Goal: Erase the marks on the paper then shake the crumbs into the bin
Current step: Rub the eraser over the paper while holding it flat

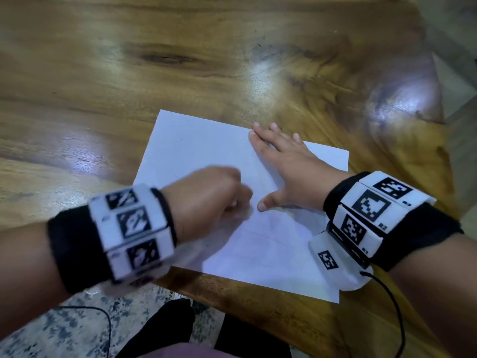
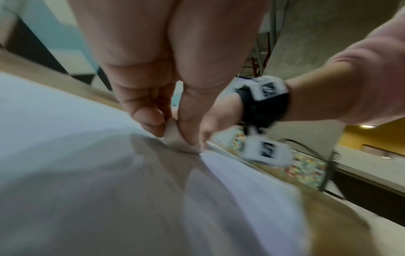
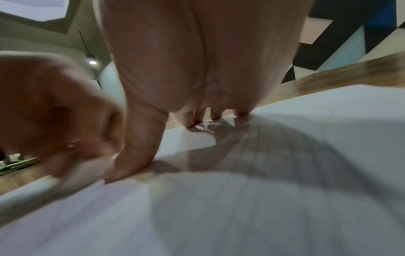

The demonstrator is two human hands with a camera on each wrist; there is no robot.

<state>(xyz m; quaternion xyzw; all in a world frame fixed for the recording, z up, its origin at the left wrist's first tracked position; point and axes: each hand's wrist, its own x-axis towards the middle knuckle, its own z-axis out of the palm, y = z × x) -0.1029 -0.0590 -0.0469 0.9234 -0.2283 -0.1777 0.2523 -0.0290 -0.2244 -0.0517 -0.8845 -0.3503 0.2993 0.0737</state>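
Note:
A white sheet of paper (image 1: 196, 151) lies on the wooden table (image 1: 180, 60) near its front edge, with faint pencil lines (image 1: 260, 231) on its near part. My left hand (image 1: 214, 197) is curled over the sheet's middle and is blurred. In the left wrist view its fingers (image 2: 151, 119) pinch a small white eraser (image 2: 175, 136) against the paper (image 2: 65, 155). My right hand (image 1: 284, 164) lies flat on the sheet, fingers spread, thumb beside the left hand. In the right wrist view the right thumb (image 3: 136, 159) presses the paper (image 3: 306, 173). No bin is in view.
The table's front edge (image 1: 258, 301) runs just below the sheet, with speckled floor (image 1: 77, 326) and a black cable (image 1: 103, 316) beneath. My legs in dark clothing (image 1: 167, 329) are by the edge. A wide stretch of wood lies beyond the paper.

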